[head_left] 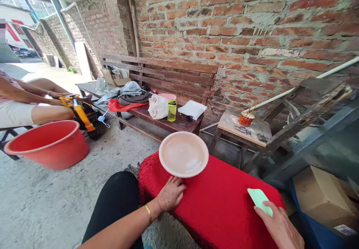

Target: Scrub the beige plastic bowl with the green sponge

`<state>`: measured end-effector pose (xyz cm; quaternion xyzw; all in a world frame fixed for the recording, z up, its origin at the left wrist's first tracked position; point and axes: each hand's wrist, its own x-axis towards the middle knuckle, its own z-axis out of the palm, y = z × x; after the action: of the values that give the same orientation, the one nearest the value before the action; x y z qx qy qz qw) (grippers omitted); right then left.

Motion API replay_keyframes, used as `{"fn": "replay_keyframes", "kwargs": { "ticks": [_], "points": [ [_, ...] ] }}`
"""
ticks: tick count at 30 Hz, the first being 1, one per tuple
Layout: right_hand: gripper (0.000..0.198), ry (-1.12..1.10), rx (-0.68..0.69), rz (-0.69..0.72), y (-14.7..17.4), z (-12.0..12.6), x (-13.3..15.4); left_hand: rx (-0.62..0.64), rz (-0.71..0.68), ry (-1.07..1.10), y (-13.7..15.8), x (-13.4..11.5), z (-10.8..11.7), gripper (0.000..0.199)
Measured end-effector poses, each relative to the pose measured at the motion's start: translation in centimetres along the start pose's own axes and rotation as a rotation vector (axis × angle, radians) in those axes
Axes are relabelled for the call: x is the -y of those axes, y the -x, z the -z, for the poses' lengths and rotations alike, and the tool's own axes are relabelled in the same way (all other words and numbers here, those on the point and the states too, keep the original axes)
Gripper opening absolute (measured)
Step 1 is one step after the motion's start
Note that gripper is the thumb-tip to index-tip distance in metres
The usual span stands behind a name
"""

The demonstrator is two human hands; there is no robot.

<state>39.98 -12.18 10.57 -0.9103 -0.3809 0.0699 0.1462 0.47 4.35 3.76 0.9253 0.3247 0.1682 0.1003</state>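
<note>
My left hand (pixel 171 193) lies on the red cloth (pixel 218 193) covering the low table, fingers stretched out and apart. Its fingertips reach the near rim of a shallow, pale pink plastic basin (pixel 183 153). No objects show inside the basin, whose bottom looks shiny. Over the right end of the cloth, my right hand (pixel 277 221) pinches a flat, light green plastic scraper (pixel 259 200) with rounded corners and a small hole. Part of the scraper is hidden by thumb and fingers.
Behind the table, a wooden bench (pixel 179 115) holds a green bottle (pixel 172 110), a white bag (pixel 157 106) and clothes. Right: a stool (pixel 227 123) with a noodle cup (pixel 246 118), and a cardboard box (pixel 322 193). Left: a red tub (pixel 50 148) and a seated person (pixel 17 110).
</note>
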Motion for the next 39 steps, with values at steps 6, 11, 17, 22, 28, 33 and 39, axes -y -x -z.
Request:
{"fn": "replay_keyframes", "kwargs": {
  "ticks": [6, 11, 17, 22, 28, 33, 39],
  "points": [
    [0.058, -0.087, 0.106, 0.118, 0.7, -4.3, 12.3, 0.008, 0.019, 0.028, 0.2, -0.2, 0.0, 0.024],
    [0.044, -0.042, 0.197, 0.204, 0.7, -7.0, 17.6, 0.013, 0.005, 0.044, 0.1, -0.4, 0.0, 0.022],
    [0.063, 0.056, 0.107, -0.034, -1.7, -4.0, 12.0, 0.010, -0.021, 0.057, 0.0, -0.8, 0.5, 0.017],
    [0.059, 0.017, 0.059, 0.048, -3.0, -5.2, 16.9, 0.003, -0.020, 0.076, 0.0, -0.8, 0.5, 0.018],
    [0.041, 0.003, 0.141, 0.191, -5.6, -7.9, 19.6, -0.022, 0.009, 0.074, 0.2, -0.7, -0.1, 0.024],
    [0.051, 0.088, 0.108, -0.061, -7.4, -2.4, 10.2, -0.061, -0.019, 0.079, 0.3, -0.6, -0.3, 0.024],
    [0.063, 0.126, -0.031, -0.445, -4.5, 4.2, -2.7, -0.074, -0.022, 0.086, 0.0, -0.6, 0.0, 0.025]
  ]
}}
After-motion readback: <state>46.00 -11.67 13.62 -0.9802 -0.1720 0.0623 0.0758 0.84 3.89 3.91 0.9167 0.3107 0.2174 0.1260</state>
